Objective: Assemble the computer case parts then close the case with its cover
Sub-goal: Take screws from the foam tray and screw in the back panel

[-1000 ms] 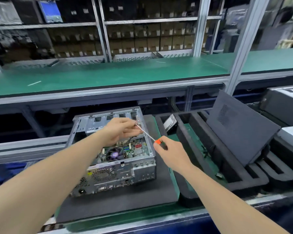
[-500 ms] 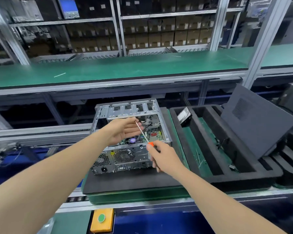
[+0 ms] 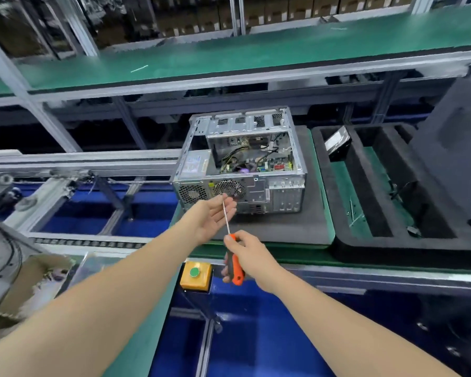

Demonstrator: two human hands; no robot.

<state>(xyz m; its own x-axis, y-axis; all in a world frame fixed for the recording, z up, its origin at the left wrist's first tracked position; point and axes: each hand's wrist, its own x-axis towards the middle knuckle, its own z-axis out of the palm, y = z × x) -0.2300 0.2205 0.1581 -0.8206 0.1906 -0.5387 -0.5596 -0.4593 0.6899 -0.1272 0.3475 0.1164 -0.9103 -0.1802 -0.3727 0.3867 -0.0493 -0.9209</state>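
Having withdrawn from the case (image 3: 242, 164): left hand (image 3: 215, 216) spread, right hand (image 3: 249, 257) gripping screwdriver (image 3: 235, 268).

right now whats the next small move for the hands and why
Probably bring the screwdriver forward into the computer case. The right hand grips its orange handle, its shaft lies across the open left hand short of the case, and the case is open on top with no cover.

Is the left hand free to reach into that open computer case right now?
Probably yes: the left hand is open and empty, just before the computer case, whose top lies uncovered.
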